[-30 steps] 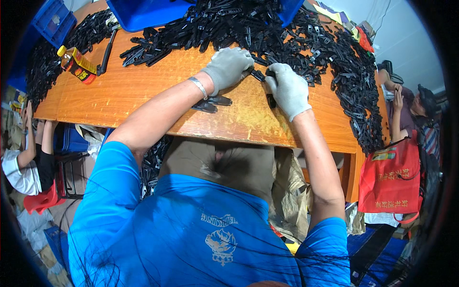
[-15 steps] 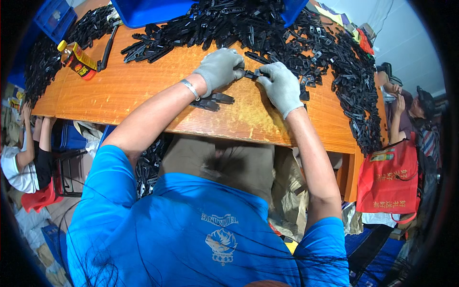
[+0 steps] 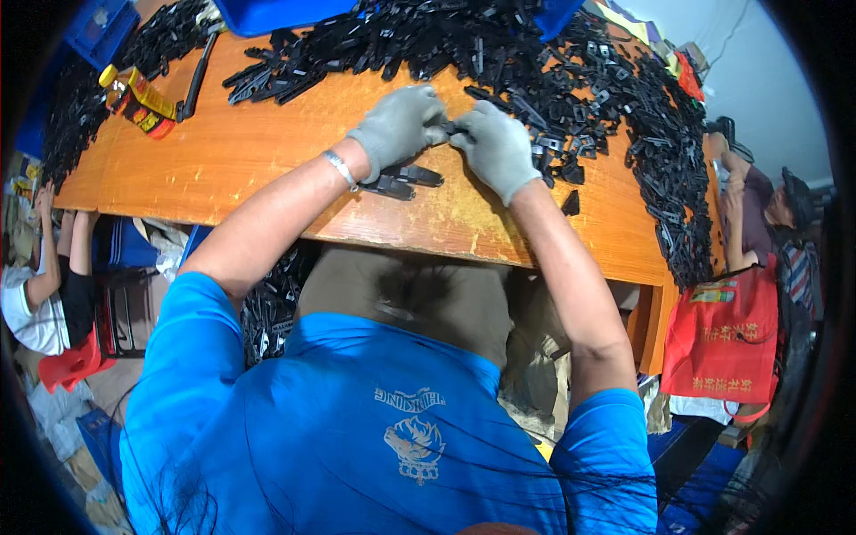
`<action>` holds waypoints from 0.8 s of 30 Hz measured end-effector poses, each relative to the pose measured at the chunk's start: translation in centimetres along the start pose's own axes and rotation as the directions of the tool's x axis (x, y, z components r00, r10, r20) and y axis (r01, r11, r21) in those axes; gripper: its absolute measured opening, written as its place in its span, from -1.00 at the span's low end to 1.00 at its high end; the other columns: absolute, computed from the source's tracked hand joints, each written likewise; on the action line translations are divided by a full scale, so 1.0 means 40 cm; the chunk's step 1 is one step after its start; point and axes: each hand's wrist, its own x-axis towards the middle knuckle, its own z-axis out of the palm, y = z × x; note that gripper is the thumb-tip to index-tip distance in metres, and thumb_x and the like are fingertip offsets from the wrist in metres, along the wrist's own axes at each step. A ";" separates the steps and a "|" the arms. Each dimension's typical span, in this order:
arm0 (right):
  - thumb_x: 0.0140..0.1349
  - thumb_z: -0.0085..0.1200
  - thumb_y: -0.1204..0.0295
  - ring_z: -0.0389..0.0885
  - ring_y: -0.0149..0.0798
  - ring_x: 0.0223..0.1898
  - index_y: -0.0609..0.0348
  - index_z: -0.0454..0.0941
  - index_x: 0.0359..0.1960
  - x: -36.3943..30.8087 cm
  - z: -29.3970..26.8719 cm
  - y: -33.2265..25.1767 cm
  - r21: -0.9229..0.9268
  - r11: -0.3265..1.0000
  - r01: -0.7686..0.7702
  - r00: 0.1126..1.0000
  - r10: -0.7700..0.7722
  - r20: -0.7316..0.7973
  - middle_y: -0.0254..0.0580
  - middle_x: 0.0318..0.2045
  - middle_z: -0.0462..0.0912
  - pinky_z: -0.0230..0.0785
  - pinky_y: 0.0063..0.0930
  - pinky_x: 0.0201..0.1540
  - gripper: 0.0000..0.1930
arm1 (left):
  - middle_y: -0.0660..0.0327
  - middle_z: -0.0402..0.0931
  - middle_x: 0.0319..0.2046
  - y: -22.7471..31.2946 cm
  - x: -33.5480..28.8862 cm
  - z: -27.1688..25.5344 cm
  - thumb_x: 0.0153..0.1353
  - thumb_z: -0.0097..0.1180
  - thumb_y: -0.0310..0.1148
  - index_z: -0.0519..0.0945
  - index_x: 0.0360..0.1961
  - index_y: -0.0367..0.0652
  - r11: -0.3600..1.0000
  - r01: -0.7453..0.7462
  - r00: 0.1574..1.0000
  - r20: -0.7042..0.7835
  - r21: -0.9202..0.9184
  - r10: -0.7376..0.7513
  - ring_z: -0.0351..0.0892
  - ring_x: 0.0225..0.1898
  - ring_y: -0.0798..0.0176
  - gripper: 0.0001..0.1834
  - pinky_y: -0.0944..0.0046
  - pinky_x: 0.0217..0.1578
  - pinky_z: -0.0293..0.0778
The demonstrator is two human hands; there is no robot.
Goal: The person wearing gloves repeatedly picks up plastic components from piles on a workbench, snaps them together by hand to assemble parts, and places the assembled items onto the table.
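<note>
My two hands, in grey gloves, meet above the middle of the wooden table (image 3: 294, 169). The fingers of my left hand (image 3: 401, 129) are closed on a small black plastic part (image 3: 450, 128), mostly covered by the gloves. My right hand (image 3: 496, 150) pinches the same part from the other side. Just below my left hand, a few longer black plastic pieces (image 3: 417, 176) lie side by side on the wood. Beyond both hands spreads a large heap of black plastic parts (image 3: 428, 45), reaching close to my right fingers.
Blue bins (image 3: 285, 13) stand at the far edge. A bottle with a yellow cap (image 3: 138, 102) and a black-handled tool (image 3: 198, 78) are at the left. More black parts (image 3: 664, 178) run down the right side, near a red bag (image 3: 724, 334). Other people sit at both sides.
My right hand has moved left, close against my left hand, and the black part between them shows less. A small black piece now lies apart on the wood right of my right wrist.
</note>
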 end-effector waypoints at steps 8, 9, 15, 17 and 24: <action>0.33 0.33 0.20 0.76 0.01 0.00 0.02 0.84 -0.09 -0.049 -0.112 0.058 0.238 0.971 -0.006 1.000 0.003 0.014 -0.10 -0.07 0.81 0.60 -0.16 0.10 -0.75 | 0.01 0.74 -0.12 -0.013 -0.065 -0.132 0.27 0.31 -0.41 0.80 -0.11 -0.19 0.999 0.045 0.964 0.265 -0.017 -0.039 0.74 -0.03 -0.11 -0.80 0.08 0.08 0.64; 0.34 0.34 0.21 0.77 0.00 -0.02 0.02 0.85 -0.09 -0.073 -0.158 0.069 0.188 0.980 -0.066 0.997 0.073 -0.031 -0.10 -0.08 0.81 0.61 -0.19 0.09 -0.76 | 0.01 0.75 -0.10 -0.025 -0.076 -0.160 0.28 0.29 -0.43 0.79 -0.04 -0.18 1.000 0.000 0.954 0.300 -0.022 0.006 0.75 -0.02 -0.10 -0.76 0.10 0.10 0.65; 0.34 0.32 0.24 0.78 0.05 -0.12 0.07 0.83 -0.15 -0.223 -0.199 0.140 0.124 0.984 -0.127 0.990 0.133 -0.042 -0.10 -0.20 0.81 0.63 -0.13 -0.02 -0.79 | 0.02 0.74 -0.04 0.030 -0.002 -0.192 0.36 0.16 -0.57 0.71 0.10 -0.21 0.995 0.031 0.981 0.185 0.098 -0.049 0.74 0.01 0.06 -0.69 0.14 0.16 0.62; 0.31 0.33 0.20 0.78 0.08 -0.16 0.06 0.82 -0.19 -0.226 -0.180 0.084 0.075 0.989 -0.125 0.990 0.130 -0.062 -0.07 -0.24 0.79 0.63 -0.08 -0.05 -0.77 | 0.00 0.73 0.05 0.044 0.038 -0.125 0.41 0.19 -0.41 0.70 0.17 -0.13 0.973 -0.107 0.993 0.076 0.204 0.093 0.70 0.11 -0.12 -0.67 0.03 0.22 0.60; 0.40 0.23 0.23 0.77 0.15 -0.30 0.00 0.74 -0.14 -0.233 -0.116 0.018 -0.140 0.971 -0.195 0.976 0.206 0.065 0.05 -0.23 0.68 0.63 0.02 -0.24 -0.82 | 0.06 0.72 0.03 0.147 0.197 0.023 0.36 0.28 -0.30 0.76 0.03 -0.04 0.898 -0.012 0.993 0.113 0.439 -0.042 0.71 0.11 -0.10 -0.75 -0.05 0.13 0.64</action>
